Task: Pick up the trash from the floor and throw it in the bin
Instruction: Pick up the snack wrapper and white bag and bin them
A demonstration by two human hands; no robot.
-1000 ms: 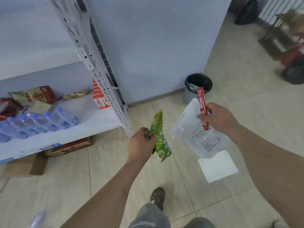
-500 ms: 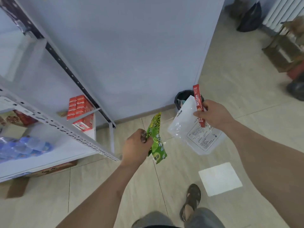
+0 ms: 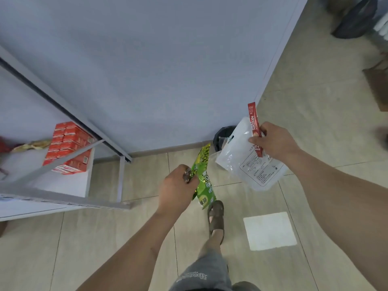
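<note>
My left hand [image 3: 176,187] grips a green snack wrapper [image 3: 203,177] that hangs down beside it, along with a small dark scrap at the fingertips. My right hand [image 3: 273,141] pinches a red Nescafe stick [image 3: 254,124] together with a clear plastic pouch [image 3: 249,164] that carries a printed label. The black bin [image 3: 222,136] stands on the floor against the grey wall, just beyond both hands and partly hidden by the pouch. A white sheet of paper [image 3: 269,231] lies flat on the tiles to the right of my foot.
A grey metal shelf rack [image 3: 117,156] stands at the left with red boxes [image 3: 67,148] on its shelf. A dark bag [image 3: 354,19] sits at the far upper right. My sandalled foot [image 3: 216,217] steps forward on beige tiles.
I have walked closer to the bin; it now sits right behind the pouch. Both hands keep the same grip on their trash. The shelf has slid left in view.
</note>
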